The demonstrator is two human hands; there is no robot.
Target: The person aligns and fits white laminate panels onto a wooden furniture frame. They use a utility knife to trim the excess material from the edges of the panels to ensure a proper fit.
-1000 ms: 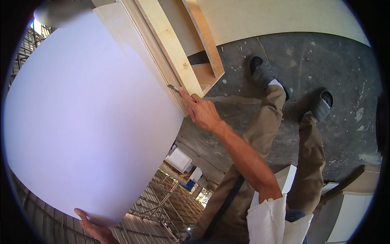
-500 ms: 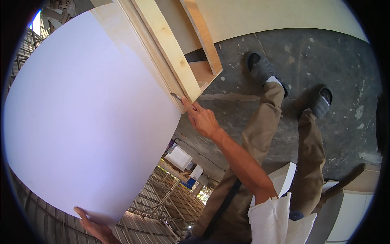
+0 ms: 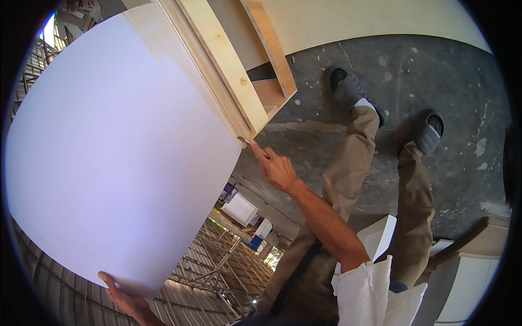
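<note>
A large white board fills the left of the view, its right edge lying against a pale wooden frame. My left hand grips the board's lower edge, fingers curled over it. My right hand reaches to the board's right edge at the frame's lower corner. It pinches a small grey metal tool whose tip touches the seam between board and frame. A white cloth hangs at my waist.
My feet in dark shoes stand on a speckled grey concrete floor. Scaffolding and white boxes show below the floor's edge. A white cabinet with a wooden strip stands at the lower right.
My right hand with the tool has slid a little down along the board's edge toward the frame's lower corner. My left hand has kept its hold on the bottom edge.
</note>
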